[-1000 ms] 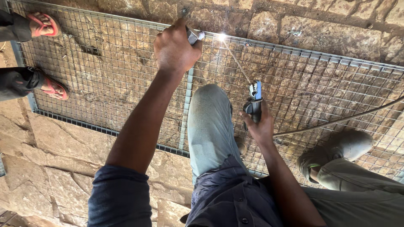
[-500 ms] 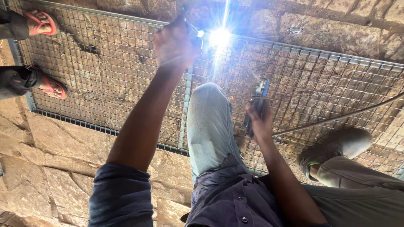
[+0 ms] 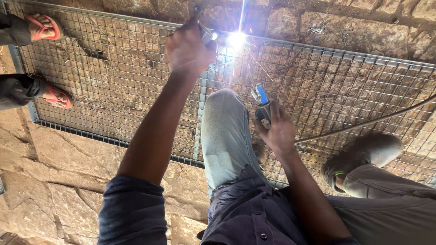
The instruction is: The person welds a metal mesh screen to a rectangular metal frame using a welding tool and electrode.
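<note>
Our left hand (image 3: 187,49) is closed around a small tool (image 3: 205,34) at the far edge of the wire mesh panel (image 3: 113,81), beside a bright welding spark (image 3: 237,40). Our right hand (image 3: 278,131), fingers wrapped shut, grips a blue-tipped holder (image 3: 262,100) over the panel's middle, which lies on the stone floor (image 3: 59,181).

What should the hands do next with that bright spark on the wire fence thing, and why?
Probably hold steady a moment. The left hand presses a tool tip at the bright arc on the mesh panel, right at its top frame bar. The right hand grips an electrode holder just above the mesh. Sparks are flying, so moving now might spoil the joint.
</note>
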